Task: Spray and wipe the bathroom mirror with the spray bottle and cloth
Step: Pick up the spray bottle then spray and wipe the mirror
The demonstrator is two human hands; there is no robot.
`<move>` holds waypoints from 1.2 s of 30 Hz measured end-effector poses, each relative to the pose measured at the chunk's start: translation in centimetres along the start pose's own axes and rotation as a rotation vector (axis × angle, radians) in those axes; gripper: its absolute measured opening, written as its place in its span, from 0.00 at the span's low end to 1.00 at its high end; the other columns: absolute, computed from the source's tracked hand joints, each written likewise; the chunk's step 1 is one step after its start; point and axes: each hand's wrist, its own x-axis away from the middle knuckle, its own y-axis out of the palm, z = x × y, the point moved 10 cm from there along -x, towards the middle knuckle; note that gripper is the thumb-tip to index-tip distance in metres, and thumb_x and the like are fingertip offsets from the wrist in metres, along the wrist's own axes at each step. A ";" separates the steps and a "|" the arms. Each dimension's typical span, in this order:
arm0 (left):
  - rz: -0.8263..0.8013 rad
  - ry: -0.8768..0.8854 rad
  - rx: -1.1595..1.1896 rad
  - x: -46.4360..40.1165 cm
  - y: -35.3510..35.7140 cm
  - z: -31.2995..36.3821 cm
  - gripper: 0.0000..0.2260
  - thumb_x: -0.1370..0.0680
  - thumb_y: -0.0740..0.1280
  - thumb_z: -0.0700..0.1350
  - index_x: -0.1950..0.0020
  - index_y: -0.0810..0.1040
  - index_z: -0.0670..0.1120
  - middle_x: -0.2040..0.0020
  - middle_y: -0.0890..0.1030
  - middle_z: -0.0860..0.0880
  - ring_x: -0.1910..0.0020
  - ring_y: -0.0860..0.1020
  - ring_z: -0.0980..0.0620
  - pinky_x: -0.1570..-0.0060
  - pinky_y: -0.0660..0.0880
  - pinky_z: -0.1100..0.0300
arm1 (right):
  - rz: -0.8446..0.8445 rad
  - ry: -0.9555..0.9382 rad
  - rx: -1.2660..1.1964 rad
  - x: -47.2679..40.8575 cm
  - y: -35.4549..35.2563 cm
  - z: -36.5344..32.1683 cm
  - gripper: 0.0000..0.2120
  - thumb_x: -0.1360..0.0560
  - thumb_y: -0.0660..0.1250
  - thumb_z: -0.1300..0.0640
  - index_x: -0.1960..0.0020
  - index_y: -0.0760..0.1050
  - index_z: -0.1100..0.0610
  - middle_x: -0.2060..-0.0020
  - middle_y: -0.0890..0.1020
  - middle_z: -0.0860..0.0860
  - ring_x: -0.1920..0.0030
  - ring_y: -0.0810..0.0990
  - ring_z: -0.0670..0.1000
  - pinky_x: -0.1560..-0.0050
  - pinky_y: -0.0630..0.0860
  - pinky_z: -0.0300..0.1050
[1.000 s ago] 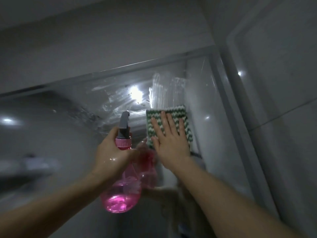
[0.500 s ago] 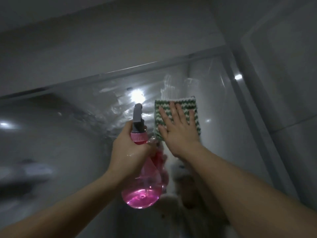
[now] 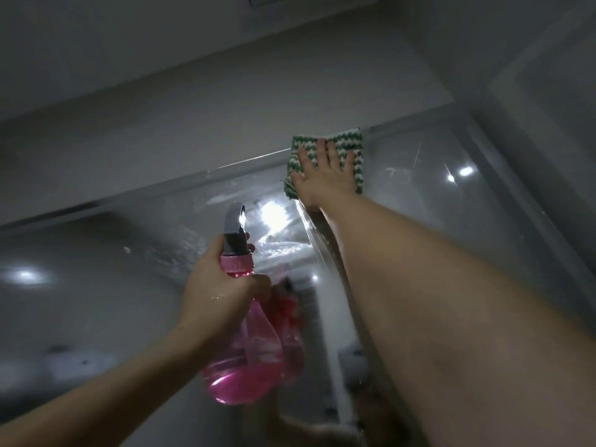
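Item: my right hand (image 3: 322, 175), fingers flat on cloth (image 3: 350, 146), now risen to mirror (image 3: 435, 201) top edge; upper strip wiped; left hand (image 3: 219, 295) grips spray bottle (image 3: 245, 359).

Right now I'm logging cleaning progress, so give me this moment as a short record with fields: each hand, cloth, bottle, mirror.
left hand: grips the bottle neck, held up before the mirror
right hand: flat, fingers spread, pressing the cloth
cloth: green and white, at the mirror's top edge
bottle: pink, grey nozzle, partly full of pink liquid
mirror: wet streaks below the cloth, light reflections
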 end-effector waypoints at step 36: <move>-0.018 -0.092 -0.052 5.9 1.9 0.5 0.19 0.34 0.69 0.28 0.57 0.74 0.51 0.62 0.78 0.52 0.71 0.74 0.67 0.75 0.70 0.73 | -0.054 -0.179 0.016 3.6 0.8 0.8 0.28 0.19 0.42 0.41 0.23 0.37 0.46 0.24 0.36 0.53 0.25 0.35 0.52 0.30 0.30 0.60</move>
